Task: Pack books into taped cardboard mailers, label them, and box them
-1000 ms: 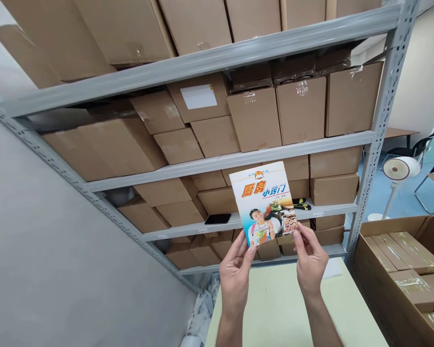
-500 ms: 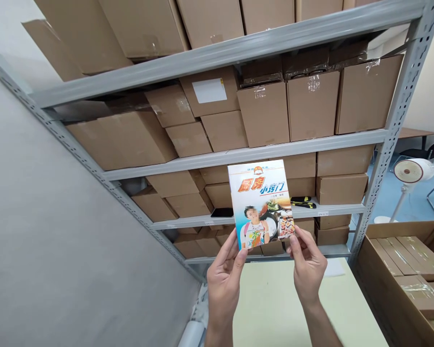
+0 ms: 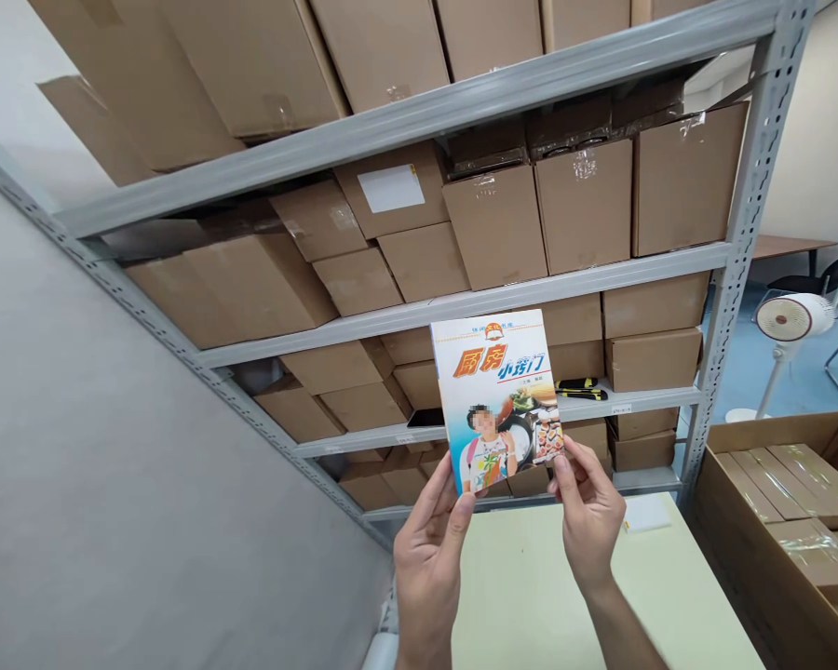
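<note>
A book (image 3: 494, 400) with a white, orange and blue cover is held up, front cover facing me, before the lower shelves. My left hand (image 3: 433, 540) grips its lower left corner, thumb in front and fingers behind. At the lower right corner, my right hand (image 3: 587, 507) pinches the book between thumb and fingers. The cover shows a figure and dishes of food. Both hands are above a pale green tabletop (image 3: 523, 586).
Grey metal shelving (image 3: 461, 302) holds several cardboard boxes (image 3: 503, 223). Yellow-black tools (image 3: 579, 391) and a dark flat object (image 3: 425, 418) lie on a lower shelf. A large open carton (image 3: 726, 530) and a white fan (image 3: 792, 318) stand at right.
The view has shifted and tilted slightly. In the picture, the book and both hands are a little further left, with the same grip.
</note>
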A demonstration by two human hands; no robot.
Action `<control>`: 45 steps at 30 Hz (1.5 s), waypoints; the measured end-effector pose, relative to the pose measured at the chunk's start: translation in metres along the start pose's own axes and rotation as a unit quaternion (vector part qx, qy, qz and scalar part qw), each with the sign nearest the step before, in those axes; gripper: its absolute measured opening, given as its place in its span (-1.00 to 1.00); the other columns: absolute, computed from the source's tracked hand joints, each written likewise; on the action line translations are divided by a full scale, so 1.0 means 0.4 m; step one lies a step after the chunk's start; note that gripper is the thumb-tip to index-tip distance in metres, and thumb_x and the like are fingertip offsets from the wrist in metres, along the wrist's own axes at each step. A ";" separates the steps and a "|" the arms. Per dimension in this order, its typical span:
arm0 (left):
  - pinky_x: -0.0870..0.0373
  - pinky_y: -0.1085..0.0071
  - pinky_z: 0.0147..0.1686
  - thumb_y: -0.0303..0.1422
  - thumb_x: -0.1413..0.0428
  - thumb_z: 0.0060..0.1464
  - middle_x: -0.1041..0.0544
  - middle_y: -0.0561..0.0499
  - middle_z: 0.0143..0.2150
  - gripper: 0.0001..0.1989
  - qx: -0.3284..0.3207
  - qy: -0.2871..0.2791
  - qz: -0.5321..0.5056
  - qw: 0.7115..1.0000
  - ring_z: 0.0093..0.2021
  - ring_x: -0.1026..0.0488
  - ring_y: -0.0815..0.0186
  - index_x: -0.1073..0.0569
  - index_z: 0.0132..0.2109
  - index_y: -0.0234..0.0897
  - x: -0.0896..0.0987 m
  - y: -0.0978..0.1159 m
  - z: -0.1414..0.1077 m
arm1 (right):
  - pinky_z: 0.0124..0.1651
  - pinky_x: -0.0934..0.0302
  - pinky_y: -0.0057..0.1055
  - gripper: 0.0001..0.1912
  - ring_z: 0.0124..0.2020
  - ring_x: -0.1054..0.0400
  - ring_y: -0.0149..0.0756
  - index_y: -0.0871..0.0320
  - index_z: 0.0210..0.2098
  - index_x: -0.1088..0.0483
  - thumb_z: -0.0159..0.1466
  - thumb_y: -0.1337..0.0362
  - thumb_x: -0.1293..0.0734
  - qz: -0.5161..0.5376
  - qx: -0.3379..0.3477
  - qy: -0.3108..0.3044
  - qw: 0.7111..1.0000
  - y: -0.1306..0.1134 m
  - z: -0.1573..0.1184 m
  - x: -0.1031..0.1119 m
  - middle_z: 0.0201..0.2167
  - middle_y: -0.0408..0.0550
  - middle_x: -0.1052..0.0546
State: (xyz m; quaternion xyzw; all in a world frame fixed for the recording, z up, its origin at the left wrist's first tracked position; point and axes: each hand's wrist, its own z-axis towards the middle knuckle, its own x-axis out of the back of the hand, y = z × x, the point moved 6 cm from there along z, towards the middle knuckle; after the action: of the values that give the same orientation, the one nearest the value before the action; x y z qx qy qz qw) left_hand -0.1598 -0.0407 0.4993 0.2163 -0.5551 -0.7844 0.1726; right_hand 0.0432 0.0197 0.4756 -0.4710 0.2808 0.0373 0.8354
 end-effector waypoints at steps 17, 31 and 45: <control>-0.61 0.06 0.24 -0.11 -0.47 0.10 -0.61 -0.22 0.29 -0.34 0.022 -0.015 -0.151 0.988 0.23 -0.61 -0.06 -0.58 0.29 -0.18 -0.110 -0.065 0.015 | 0.15 -0.49 -0.06 -0.76 0.14 -0.51 -0.05 0.01 0.04 -0.68 0.47 0.14 -0.42 -0.166 0.130 -0.018 0.977 0.047 0.038 0.001 0.18 0.12 -0.62; -0.40 0.05 0.44 -0.26 -0.17 0.41 -0.62 -0.07 0.28 -0.65 -0.234 -0.173 0.155 0.944 0.46 -0.38 0.02 -0.64 0.25 -0.02 -0.201 -0.141 -0.040 | -0.09 -0.51 -0.24 -0.49 -0.15 -0.61 -0.06 0.18 -0.12 -0.57 0.39 -0.18 -0.41 -0.027 -0.145 -0.095 0.984 0.148 0.038 -0.016 -0.13 0.12 -0.72; -0.67 0.20 0.03 0.00 -0.40 0.14 -0.73 -0.22 0.05 -0.39 0.112 -0.091 -0.088 0.986 0.04 -0.70 -0.02 -0.65 0.19 -0.31 -0.119 -0.170 0.050 | 0.03 -0.52 -0.26 -0.50 -0.04 -0.60 -0.09 0.14 0.04 -0.57 0.46 -0.16 -0.35 -0.041 -0.114 -0.220 0.968 0.103 0.087 0.016 -0.03 0.07 -0.70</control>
State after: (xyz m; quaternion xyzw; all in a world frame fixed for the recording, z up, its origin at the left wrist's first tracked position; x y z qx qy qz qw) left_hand -0.1322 0.0217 0.4480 0.2097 -0.6318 -0.7457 0.0265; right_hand 0.0501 0.0696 0.4548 -0.5542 0.0642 0.1379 0.8184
